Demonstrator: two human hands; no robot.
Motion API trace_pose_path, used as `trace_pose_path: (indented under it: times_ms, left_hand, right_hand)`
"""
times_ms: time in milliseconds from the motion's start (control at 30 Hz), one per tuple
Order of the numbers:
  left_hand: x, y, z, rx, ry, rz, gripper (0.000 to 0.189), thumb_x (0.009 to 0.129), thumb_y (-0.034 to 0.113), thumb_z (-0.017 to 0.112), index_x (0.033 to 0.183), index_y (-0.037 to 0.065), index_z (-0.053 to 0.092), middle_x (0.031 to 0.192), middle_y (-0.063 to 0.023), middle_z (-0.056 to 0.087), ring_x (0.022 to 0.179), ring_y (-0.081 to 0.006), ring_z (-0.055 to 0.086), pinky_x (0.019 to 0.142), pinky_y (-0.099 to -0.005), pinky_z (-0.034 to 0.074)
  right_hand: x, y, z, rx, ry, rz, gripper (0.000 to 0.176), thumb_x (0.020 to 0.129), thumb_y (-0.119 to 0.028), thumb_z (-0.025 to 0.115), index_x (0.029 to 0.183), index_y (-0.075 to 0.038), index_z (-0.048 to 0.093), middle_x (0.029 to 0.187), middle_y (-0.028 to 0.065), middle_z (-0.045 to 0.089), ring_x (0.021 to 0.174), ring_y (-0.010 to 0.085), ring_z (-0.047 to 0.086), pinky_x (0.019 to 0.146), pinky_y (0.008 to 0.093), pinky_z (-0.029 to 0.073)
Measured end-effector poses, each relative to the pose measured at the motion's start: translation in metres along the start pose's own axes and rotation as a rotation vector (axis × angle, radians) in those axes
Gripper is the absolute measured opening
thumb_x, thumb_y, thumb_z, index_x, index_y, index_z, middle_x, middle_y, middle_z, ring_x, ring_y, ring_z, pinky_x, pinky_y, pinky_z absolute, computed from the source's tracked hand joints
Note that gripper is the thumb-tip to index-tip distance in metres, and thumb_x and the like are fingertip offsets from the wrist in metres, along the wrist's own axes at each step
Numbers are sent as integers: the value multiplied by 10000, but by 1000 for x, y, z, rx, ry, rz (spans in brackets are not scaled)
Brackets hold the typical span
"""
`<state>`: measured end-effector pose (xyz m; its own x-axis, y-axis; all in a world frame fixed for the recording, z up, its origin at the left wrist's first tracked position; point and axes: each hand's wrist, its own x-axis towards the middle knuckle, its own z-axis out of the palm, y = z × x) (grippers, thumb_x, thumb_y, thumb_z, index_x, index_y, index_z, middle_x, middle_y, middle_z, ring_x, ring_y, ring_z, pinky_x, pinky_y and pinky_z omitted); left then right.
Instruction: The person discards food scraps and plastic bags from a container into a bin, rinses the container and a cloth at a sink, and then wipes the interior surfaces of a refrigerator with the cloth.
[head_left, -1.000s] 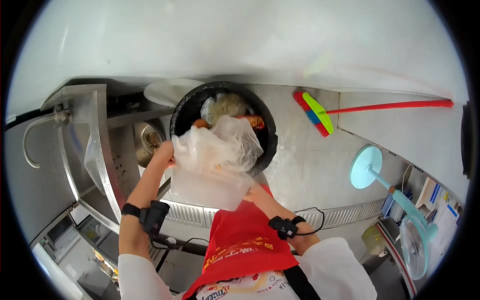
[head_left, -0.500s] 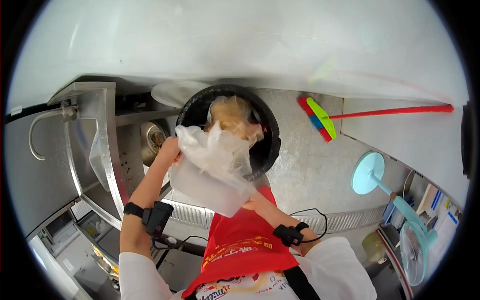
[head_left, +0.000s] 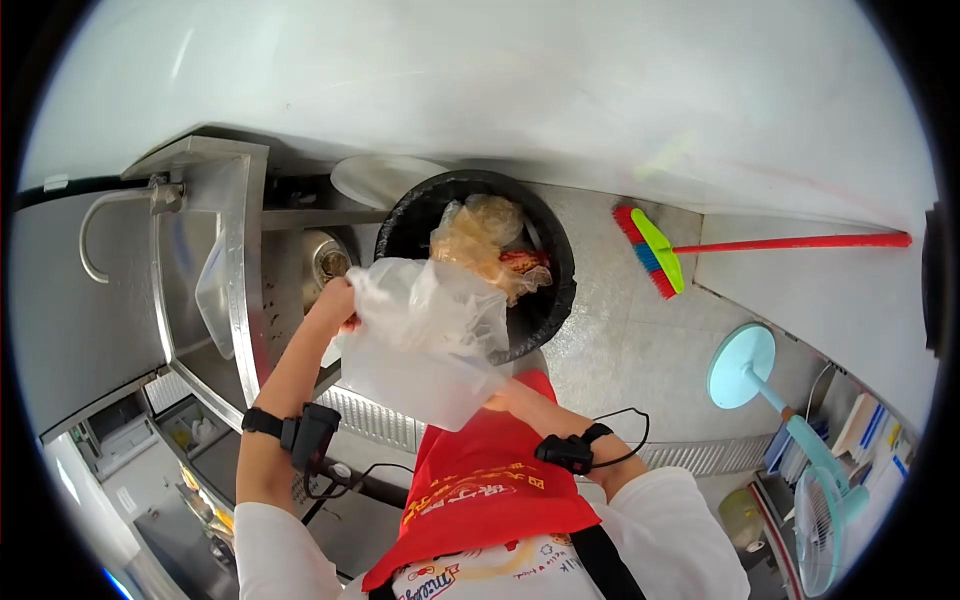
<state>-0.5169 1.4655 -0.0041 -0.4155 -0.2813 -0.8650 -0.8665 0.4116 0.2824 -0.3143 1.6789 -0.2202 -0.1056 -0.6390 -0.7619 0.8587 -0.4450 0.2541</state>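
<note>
My left hand (head_left: 336,304) is closed on the upper left edge of a translucent white container (head_left: 405,385), with a crumpled clear plastic bag (head_left: 435,300) bunched over its top. At the container's lower right side is my right hand (head_left: 505,397), its fingers mostly hidden behind it. Container and bag hang over the near edge of a round black bin (head_left: 562,305). Inside the bin lie a yellowish plastic bag (head_left: 470,237) and something red (head_left: 522,262) in clear plastic.
A steel sink (head_left: 250,300) with a curved faucet (head_left: 95,225) stands at the left, a metal pot (head_left: 325,260) beside it. A white round lid (head_left: 385,180) leans behind the bin. To the right are a red-handled broom (head_left: 655,250) and a light-blue fan (head_left: 820,510).
The view has shifted, so the bin appears slightly farther right. The clear bag has moved down off the bin's contents, showing more of the yellowish bag and the red item.
</note>
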Motion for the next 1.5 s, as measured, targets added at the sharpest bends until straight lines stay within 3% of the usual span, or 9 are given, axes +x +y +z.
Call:
trace_pose_path:
  times_ms: [100,167,267,400,500,800,1033,1300,1500]
  left_hand:
    - [15,-72,4,-421,18,-17,336,846,285,419,1009,27,558,845,-122,616,663,-231,622,471,-307,490]
    - [54,-148,5,-463,-15,-20,431,769,272,586,1071,-20,492,895,-131,603,714,-229,610,515,-326,499]
    - [-2,-114,31,-145,203,33,456,718,255,677,994,-66,509,794,-146,597,633,-204,598,496,-319,487]
    - [-11,-91,59,-335,279,-4,413,678,276,706,827,-66,528,611,-114,552,415,-156,510,314,-285,356]
    - [-8,-100,64,-530,203,63,341,696,238,673,720,-57,503,490,-66,482,308,-131,418,261,-263,269]
    - [-59,-182,54,-655,292,75,397,626,145,642,930,-27,453,663,-52,523,499,-118,486,367,-275,369]
    - [-104,-287,61,-906,372,79,354,657,143,600,959,25,459,704,-27,519,555,-94,481,418,-246,367]
    - [-142,-403,108,-1351,370,97,344,686,98,546,1001,-7,454,853,-84,545,706,-153,545,588,-279,475]
    - [-157,-448,147,-1695,402,98,444,700,85,505,1123,-28,429,1034,-125,535,967,-248,534,855,-394,444]
  right_hand:
    - [5,-20,-38,-877,161,-397,187,762,-154,573,846,13,561,688,122,554,573,225,532,552,330,449]
    - [-10,-63,-45,-1273,346,-701,198,754,-154,582,849,18,561,691,129,556,584,235,539,568,340,457]
    - [-102,-118,48,-807,108,-879,470,818,-166,495,1267,-55,415,816,17,568,714,105,519,633,244,419]
    - [-144,-104,138,-1382,-448,-646,666,733,-134,657,1323,-90,351,1003,131,587,855,150,557,767,280,445]
    - [-116,-96,148,-1820,-340,-602,644,663,-119,735,1229,-47,438,976,95,603,906,178,557,816,290,437]
    - [-128,-174,126,-801,-15,-778,212,811,-135,614,958,16,593,874,61,633,770,141,600,712,269,476]
    - [-79,-193,47,-710,393,-798,859,761,-190,659,1408,-128,96,1397,172,227,1187,295,385,879,423,412]
    - [-60,-153,38,-1796,516,-1156,834,668,-196,687,1382,-149,260,1417,227,168,1258,405,273,963,443,335]
    - [0,-152,53,-2014,520,-1208,859,683,-224,681,1398,-185,208,1397,294,149,1304,424,143,1023,437,256]
